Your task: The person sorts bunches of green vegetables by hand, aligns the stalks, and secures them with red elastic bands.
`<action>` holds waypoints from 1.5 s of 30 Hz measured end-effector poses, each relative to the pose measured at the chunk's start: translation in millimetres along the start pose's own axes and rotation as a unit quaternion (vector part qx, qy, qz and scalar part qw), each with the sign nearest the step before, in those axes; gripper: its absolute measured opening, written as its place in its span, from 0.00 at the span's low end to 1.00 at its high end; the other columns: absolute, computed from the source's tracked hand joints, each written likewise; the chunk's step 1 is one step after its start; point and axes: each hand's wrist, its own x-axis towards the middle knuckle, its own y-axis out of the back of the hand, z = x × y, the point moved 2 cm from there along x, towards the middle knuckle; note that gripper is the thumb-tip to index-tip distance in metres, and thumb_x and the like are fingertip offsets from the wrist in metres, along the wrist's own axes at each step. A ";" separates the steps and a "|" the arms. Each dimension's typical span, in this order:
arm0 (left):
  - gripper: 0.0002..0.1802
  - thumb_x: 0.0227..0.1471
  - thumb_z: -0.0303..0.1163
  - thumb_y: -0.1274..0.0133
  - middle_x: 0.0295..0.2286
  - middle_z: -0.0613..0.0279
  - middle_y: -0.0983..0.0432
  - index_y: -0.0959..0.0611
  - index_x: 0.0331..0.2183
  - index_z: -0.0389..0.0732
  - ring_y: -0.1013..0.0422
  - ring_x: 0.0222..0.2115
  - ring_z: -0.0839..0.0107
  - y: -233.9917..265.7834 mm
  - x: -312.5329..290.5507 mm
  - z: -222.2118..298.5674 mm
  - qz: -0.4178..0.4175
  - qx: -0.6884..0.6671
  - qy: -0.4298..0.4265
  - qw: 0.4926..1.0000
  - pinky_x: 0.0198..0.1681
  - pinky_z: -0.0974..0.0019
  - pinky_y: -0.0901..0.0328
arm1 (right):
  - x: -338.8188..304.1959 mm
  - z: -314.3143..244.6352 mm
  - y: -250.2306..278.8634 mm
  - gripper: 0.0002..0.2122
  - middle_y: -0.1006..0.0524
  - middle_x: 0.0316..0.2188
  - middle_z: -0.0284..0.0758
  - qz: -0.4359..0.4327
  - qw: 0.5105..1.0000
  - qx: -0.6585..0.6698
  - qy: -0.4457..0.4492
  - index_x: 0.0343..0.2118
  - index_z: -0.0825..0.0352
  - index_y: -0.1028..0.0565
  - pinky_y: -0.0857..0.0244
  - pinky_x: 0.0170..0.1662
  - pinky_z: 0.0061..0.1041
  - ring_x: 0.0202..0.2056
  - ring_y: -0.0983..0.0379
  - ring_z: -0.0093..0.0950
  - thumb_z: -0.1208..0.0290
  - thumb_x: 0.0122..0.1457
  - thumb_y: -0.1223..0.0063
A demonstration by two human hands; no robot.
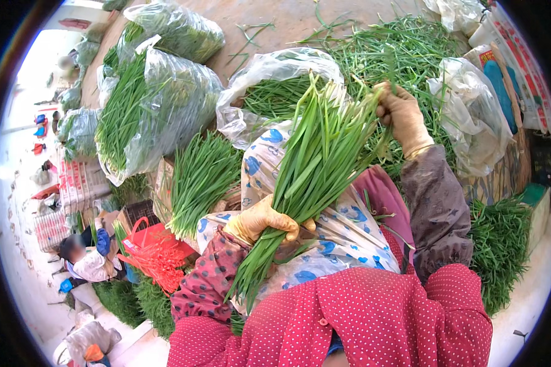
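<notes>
Over the lap: one bunch of green stalks [324, 153], slanting
Left hand [263, 223]: gloved, fingers wrapped round its lower part
Right hand [404, 116]: gloved, fingers curled, pinching thin leaves [384, 142] beside its upper end
Left of lap: one loose bunch [205, 177]
Ahead: one open-mouthed clear bag [232, 119]

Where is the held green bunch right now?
The bunch is mid-picture in the head view, over the patterned lap cover, gripped in the left hand.

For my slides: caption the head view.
Gloved left hand grips a green leafy bunch, gloved right hand at its upper end.
</notes>
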 end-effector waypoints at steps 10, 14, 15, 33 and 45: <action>0.29 0.40 0.23 0.42 0.35 0.48 0.22 0.26 0.48 0.31 0.29 0.22 0.70 -9.2 2.0 0.9 0.012 0.052 -0.021 0.998 0.26 0.69 0.32 | -7.0 -35.4 65.4 0.08 0.23 0.31 0.31 0.019 0.985 0.152 0.084 0.42 0.67 0.26 0.33 0.32 0.17 0.28 0.31 0.18 0.74 0.61 0.48; 0.30 0.40 0.24 0.41 0.34 0.47 0.22 0.27 0.48 0.30 0.29 0.22 0.69 -18.0 6.5 8.7 0.022 0.088 -0.026 0.996 0.27 0.70 0.32 | -74.7 -48.6 -15.7 0.09 0.21 0.35 0.31 -0.098 0.952 -0.230 0.177 0.41 0.65 0.23 0.30 0.40 0.23 0.35 0.25 0.24 0.75 0.56 0.44; 0.30 0.40 0.23 0.41 0.34 0.47 0.21 0.27 0.49 0.30 0.29 0.22 0.69 -19.0 7.0 9.7 0.022 0.084 -0.033 0.996 0.27 0.69 0.32 | -82.1 -38.3 -26.3 0.10 0.21 0.36 0.32 -0.133 0.926 -0.276 0.222 0.41 0.64 0.22 0.30 0.42 0.24 0.37 0.24 0.26 0.76 0.55 0.44; 0.25 0.41 0.20 0.41 0.32 0.48 0.21 0.25 0.45 0.32 0.27 0.23 0.68 -14.2 11.4 14.4 0.105 0.111 -0.088 0.984 0.27 0.68 0.31 | -135.6 -36.5 -89.5 0.17 0.25 0.28 0.36 -0.168 0.773 -0.480 0.380 0.37 0.60 0.23 0.30 0.31 0.32 0.30 0.25 0.38 0.76 0.39 0.37; 0.21 0.40 0.20 0.41 0.29 0.56 0.21 0.21 0.42 0.35 0.27 0.21 0.71 -16.4 17.5 21.1 0.146 0.159 -0.106 0.971 0.25 0.72 0.32 | -123.8 -18.2 -85.5 0.16 0.25 0.27 0.36 -0.225 0.792 -0.457 0.336 0.37 0.58 0.22 0.32 0.31 0.32 0.30 0.25 0.39 0.75 0.42 0.36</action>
